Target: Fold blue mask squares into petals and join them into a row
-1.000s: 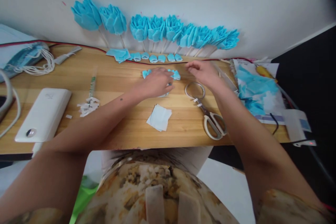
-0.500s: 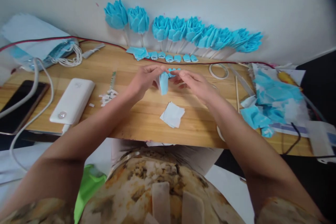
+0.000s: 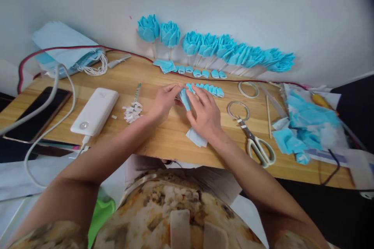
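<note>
Between my hands is a folded piece of blue fabric (image 3: 185, 100). My left hand (image 3: 165, 103) pinches its upper left edge between thumb and fingertips. My right hand (image 3: 207, 113) bends over its right side, fingertips at the top and thumb lower down against it. Just behind the fingers runs a short row of small folded blue pieces (image 3: 214, 90), partly covered by my right hand. A small stack of pale blue squares (image 3: 196, 137) lies under my right wrist, partly hidden.
Several blue fabric flowers (image 3: 224, 46) on sticks lean on the wall. Scissors (image 3: 257, 144) and a tape roll (image 3: 238, 110) lie right, near blue scraps (image 3: 306, 120). Left are a white power bank (image 3: 95, 111), a phone (image 3: 37, 113) and white paper bits (image 3: 133, 112).
My right hand has come over the fabric piece, its fingers now lying along it. The scissors and a tape roll, mostly covered by my right arm before, now show. The view has shifted slightly.
</note>
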The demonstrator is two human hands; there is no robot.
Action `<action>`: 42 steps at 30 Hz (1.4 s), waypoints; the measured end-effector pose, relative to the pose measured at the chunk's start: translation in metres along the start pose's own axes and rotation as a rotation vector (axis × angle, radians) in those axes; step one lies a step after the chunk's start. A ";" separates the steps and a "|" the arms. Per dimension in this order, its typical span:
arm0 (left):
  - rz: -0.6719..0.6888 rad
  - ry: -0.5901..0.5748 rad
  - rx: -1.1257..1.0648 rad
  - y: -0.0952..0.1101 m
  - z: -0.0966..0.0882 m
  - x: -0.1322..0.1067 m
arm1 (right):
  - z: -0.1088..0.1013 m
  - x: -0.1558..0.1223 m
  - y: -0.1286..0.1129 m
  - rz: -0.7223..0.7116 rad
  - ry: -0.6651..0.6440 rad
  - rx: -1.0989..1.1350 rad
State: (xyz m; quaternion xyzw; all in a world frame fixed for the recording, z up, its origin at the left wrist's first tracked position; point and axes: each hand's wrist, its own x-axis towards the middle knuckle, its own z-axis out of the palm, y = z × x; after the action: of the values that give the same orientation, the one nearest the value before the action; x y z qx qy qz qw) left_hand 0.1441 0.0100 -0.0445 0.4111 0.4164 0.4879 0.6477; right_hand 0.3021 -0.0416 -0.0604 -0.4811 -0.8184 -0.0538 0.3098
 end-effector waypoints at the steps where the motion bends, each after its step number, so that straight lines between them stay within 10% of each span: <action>1: -0.006 -0.007 0.000 -0.002 0.000 0.000 | 0.001 0.000 0.002 0.005 0.010 0.007; 6: -0.007 0.035 0.044 -0.008 -0.007 0.005 | -0.011 0.004 0.012 0.145 0.023 0.303; 13: -0.035 -0.041 0.044 -0.006 -0.013 0.008 | -0.019 0.014 0.017 0.718 -0.127 1.104; 25: -0.081 -0.266 0.024 -0.007 -0.012 0.003 | 0.005 0.009 0.030 0.902 0.031 1.241; 34: -0.078 -0.183 0.245 -0.003 -0.010 -0.002 | -0.002 0.003 0.028 0.751 0.018 0.987; 42: 0.020 -0.203 0.415 -0.003 -0.006 -0.003 | -0.018 0.002 0.034 0.231 0.025 0.545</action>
State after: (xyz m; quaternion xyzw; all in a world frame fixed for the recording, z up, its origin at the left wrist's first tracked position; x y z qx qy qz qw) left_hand 0.1386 0.0072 -0.0488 0.5863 0.4365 0.3544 0.5832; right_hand 0.3379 -0.0286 -0.0515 -0.4697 -0.7386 0.1976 0.4414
